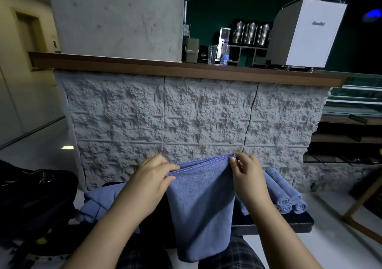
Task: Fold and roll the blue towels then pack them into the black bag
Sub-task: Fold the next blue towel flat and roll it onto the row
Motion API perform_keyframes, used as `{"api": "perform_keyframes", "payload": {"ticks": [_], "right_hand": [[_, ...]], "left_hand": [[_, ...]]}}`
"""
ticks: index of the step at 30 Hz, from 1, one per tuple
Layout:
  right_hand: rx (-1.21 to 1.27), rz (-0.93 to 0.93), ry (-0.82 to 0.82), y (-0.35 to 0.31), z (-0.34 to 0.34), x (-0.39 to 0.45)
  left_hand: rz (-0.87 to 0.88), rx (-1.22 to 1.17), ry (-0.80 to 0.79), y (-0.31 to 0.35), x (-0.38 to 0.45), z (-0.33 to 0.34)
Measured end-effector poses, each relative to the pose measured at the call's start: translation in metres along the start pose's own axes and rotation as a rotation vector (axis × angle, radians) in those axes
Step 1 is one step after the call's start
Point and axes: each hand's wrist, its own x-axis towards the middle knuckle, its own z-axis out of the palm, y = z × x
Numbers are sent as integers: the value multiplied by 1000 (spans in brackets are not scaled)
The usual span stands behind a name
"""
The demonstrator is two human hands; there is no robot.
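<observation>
Folded blue towel [201, 206] hangs over the lap, both hands pinching its stitched top edge.
Left hand [152, 180] and right hand [248, 177] grip corners: folding step. Next, rolling; rolled towels [286, 196] wait right, black bag [35, 196] left.

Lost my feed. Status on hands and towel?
Left hand, right hand pinch folded towel top edge. Rolled towels right. Black bag left. Nothing blocking.
</observation>
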Motion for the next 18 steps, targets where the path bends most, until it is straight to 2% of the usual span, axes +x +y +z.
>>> {"api": "perform_keyframes", "payload": {"ticks": [5, 7, 12, 18], "right_hand": [[-87, 0, -57, 7, 10, -3], [-91, 8, -85, 10, 13, -4], [-45, -19, -73, 17, 27, -5], [38, 25, -80, 38, 50, 3]], "left_hand": [[-171, -21, -12, 2, 0, 9], [-230, -18, 21, -1, 0, 17], [-345, 21, -39, -13, -3, 36], [-454, -58, 60, -36, -5, 61]]}}
